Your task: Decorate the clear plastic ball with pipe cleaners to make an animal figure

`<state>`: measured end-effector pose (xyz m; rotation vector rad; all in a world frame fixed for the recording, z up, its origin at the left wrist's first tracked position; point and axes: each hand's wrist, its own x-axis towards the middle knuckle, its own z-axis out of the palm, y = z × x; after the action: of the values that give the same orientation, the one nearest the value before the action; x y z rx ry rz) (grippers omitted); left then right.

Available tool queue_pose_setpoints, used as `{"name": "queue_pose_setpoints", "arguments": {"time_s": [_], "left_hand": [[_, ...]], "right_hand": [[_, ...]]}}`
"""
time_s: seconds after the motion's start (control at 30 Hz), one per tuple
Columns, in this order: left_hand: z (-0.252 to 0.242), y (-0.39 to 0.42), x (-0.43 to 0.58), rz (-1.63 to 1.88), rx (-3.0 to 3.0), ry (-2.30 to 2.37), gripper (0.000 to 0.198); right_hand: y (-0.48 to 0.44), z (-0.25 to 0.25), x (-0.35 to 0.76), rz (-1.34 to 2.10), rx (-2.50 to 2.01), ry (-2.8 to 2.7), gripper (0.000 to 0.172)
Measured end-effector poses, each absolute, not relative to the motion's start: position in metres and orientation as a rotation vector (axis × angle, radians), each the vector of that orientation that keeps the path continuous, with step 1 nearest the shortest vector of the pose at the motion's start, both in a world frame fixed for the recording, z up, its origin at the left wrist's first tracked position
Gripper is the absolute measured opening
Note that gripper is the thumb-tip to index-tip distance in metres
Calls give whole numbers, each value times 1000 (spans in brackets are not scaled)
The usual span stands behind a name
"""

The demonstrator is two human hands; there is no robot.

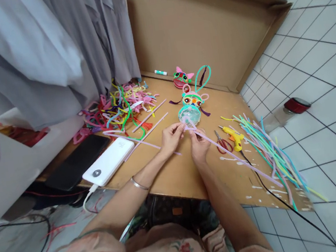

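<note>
My left hand and my right hand meet over a cardboard sheet, both pinching a lilac pipe cleaner that trails off to the right. The pinch lies just below a turquoise pipe-cleaner ball, the body of a small figure with big eyes and a teal loop ear. A second little figure with pink ears stands behind it.
A tangled heap of coloured pipe cleaners lies at left, a bundle of straight pastel ones at right. Red scissors and a yellow glue gun lie beside my right hand. White power bank, black phone, glue stick.
</note>
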<state>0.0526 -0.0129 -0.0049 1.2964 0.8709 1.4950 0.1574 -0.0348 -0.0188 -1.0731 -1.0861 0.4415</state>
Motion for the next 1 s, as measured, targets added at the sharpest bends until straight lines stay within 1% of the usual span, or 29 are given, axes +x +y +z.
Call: {"name": "queue_pose_setpoints", "arguments": {"time_s": [0.3, 0.53, 0.7, 0.8, 0.9, 1.0], "left_hand": [[-3, -13, 50, 1507, 1345, 913, 41], [-7, -7, 50, 1621, 1396, 946, 31], [-10, -4, 51, 1662, 1380, 921, 31], [-7, -8, 50, 1627, 1402, 895, 33], [-4, -11, 50, 1572, 1438, 867, 36], [-4, -11, 51, 1539, 1419, 848, 36]], "right_hand": [[-39, -17, 160, 428, -1117, -1141, 15], [-37, -15, 159, 520, -1080, -1103, 19], [-37, -15, 158, 716, -1065, -1039, 26], [-36, -15, 157, 798, -1086, -989, 31], [-34, -17, 156, 805, -1081, -966, 33], [-32, -19, 157, 736, -1099, -971, 30]]}}
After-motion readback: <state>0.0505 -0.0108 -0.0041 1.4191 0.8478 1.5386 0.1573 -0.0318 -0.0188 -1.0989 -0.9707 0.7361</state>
